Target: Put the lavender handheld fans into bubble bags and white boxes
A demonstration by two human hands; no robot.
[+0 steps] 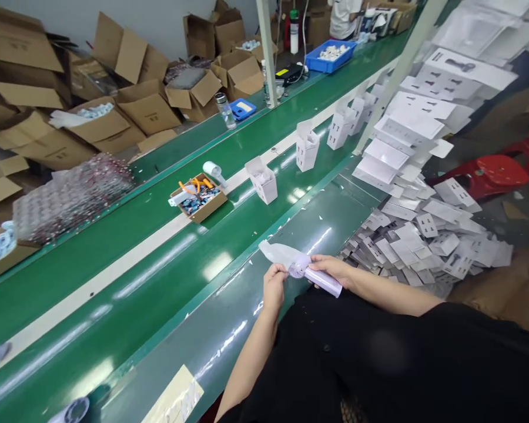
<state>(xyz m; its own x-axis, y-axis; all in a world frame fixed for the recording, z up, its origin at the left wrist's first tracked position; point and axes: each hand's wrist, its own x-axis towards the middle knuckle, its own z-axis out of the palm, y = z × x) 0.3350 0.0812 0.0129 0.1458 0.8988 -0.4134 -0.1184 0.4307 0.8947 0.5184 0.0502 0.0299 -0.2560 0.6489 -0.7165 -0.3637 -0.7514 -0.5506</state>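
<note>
A lavender device shaped like a small hair dryer (pixel 324 281) is held in front of my body, over the near ledge of the workbench. My right hand (pixel 334 269) is closed around its handle. At its round head, a thin translucent plastic bag (pixel 278 252) covers part of it and sticks out to the left. My left hand (pixel 275 286) pinches at the bag's edge beside the head; exactly what lies between those fingertips is partly hidden.
Open white boxes (pixel 264 182) stand along the green conveyor belt (pixel 158 294). A cardboard tray (pixel 209 207) there holds small parts and orange-handled tools. Flattened white boxes (pixel 405 241) pile up at right. Cardboard cartons (pixel 145 108) line the far side, where another person (pixel 344 17) stands.
</note>
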